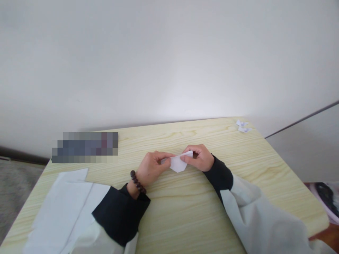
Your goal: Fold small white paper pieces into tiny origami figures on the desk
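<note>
A small folded piece of white paper [178, 164] is held between my two hands, just above the middle of the table. My left hand [153, 167], with a dark beaded bracelet [137, 182] at the wrist, pinches its left end between thumb and fingers. At the right end, my right hand [199, 157] grips the paper with the thumb in front and the fingers behind. The paper's lower edge hangs down in an angled point. My fingers cover both of its ends.
White paper sheets [60, 204] lie overlapping at the table's left, partly under my left sleeve. A blurred-out dark object [84, 147] sits at the back left. Two small folded paper pieces [244, 129] rest in the far right corner. A wall [169, 63] stands behind the wooden table [180, 218].
</note>
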{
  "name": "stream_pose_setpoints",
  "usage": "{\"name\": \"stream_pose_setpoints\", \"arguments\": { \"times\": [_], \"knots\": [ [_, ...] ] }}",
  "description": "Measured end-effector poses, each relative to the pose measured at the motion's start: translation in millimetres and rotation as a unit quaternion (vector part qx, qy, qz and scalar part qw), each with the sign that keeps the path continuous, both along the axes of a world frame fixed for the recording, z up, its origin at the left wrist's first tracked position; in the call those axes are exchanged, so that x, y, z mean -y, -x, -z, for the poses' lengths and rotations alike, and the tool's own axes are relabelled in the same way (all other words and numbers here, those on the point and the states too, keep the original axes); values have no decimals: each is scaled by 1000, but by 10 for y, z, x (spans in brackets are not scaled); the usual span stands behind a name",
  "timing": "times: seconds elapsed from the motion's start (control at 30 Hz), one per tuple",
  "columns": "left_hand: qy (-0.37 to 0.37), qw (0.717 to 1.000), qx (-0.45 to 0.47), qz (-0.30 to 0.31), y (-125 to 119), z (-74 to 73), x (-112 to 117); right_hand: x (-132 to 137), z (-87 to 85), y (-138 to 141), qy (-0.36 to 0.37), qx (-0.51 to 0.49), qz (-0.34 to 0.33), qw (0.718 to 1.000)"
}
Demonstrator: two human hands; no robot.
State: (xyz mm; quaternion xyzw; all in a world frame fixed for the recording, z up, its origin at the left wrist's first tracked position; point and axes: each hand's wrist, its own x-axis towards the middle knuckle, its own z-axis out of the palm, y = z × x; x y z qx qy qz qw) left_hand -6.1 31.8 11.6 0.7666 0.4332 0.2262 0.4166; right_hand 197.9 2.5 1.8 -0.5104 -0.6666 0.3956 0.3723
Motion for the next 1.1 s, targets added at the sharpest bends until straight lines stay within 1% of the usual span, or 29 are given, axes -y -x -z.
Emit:
{"name": "stream_pose_setpoints", "arguments": {
  "times": [0.13, 0.3, 0.43, 0.5, 0.6, 0.67, 0.73, 0.8, 0.97, 1.1],
  "knots": [
    [50, 996, 58, 46, 71, 15, -44, -14, 14, -26, 24, -34, -2, 999],
    [141, 978, 123, 95, 144, 17, -60, -40, 27, -53, 41, -86, 6, 995],
    [149, 974, 139, 103, 168, -11, -62, -51, 33, -66, 34, -90, 9, 995],
    [133, 979, 134, 78, 161, -32, -66, -51, 35, -69, 24, -85, 12, 996],
    [99, 987, 130, 1, 133, -41, -74, -53, 45, -72, 11, -72, 15, 997],
    [92, 985, 138, -49, 116, -30, -79, -58, 61, -77, 11, -66, 9, 998],
    [92, 981, 149, -82, 105, -17, -85, -65, 82, -87, 19, -76, -6, 997],
    [92, 978, 156, -102, 102, -12, -88, -74, 104, -99, 29, -93, -27, 995],
    [88, 974, 169, -123, 99, -31, -88, -85, 115, -120, 58, -113, -75, 989],
    [79, 974, 170, -125, 83, -2, -92, -78, 74, -128, 62, -103, -89, 989]
  ]
}}
